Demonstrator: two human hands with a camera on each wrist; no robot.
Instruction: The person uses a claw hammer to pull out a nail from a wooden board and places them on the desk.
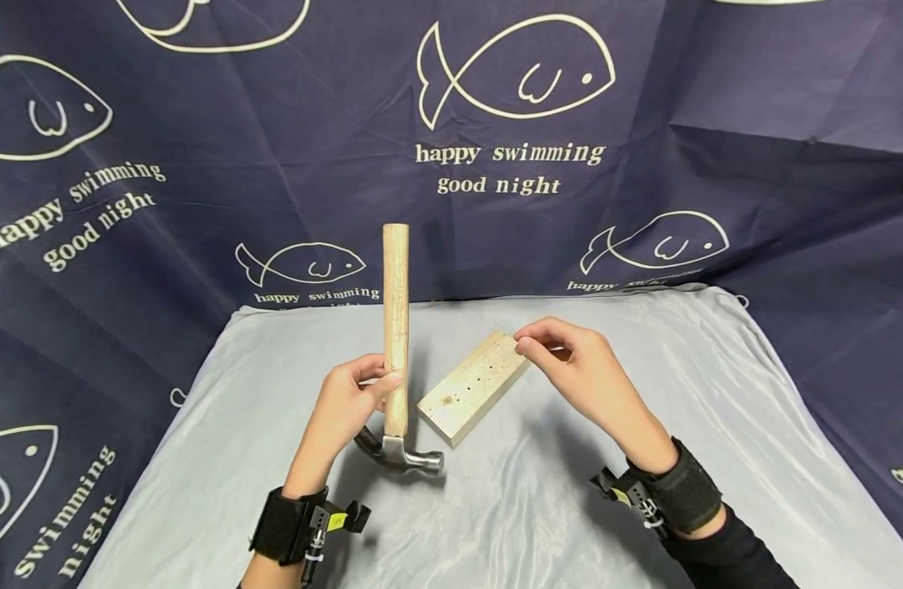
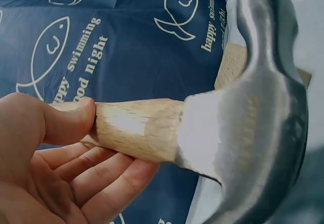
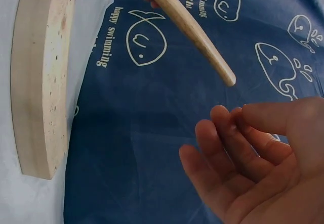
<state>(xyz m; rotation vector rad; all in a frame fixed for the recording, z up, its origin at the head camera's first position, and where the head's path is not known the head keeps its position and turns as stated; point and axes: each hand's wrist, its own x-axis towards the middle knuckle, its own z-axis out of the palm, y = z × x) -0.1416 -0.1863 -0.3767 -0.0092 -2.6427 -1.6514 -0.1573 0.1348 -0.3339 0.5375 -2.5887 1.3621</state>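
My left hand [image 1: 348, 402] grips a claw hammer [image 1: 396, 307] by the lower part of its wooden handle. The handle points up and the metal head [image 2: 253, 128] hangs at the bottom, over the cloth. In the left wrist view the thumb lies across the handle, with the fingers beneath it. A pale wooden block [image 1: 472, 386] with several small dark holes lies slantwise to the right of the hammer. My right hand [image 1: 580, 372] hovers by the block's far right end, fingers loosely bent. Nothing shows between its thumb and fingers [image 3: 223, 168] in the right wrist view.
A light grey-blue cloth [image 1: 525, 507] covers the table. Behind and at the sides hangs a dark blue curtain [image 1: 496, 237] with white fish and lettering. Each wrist wears a black strap [image 1: 676, 491] with a small camera mount.
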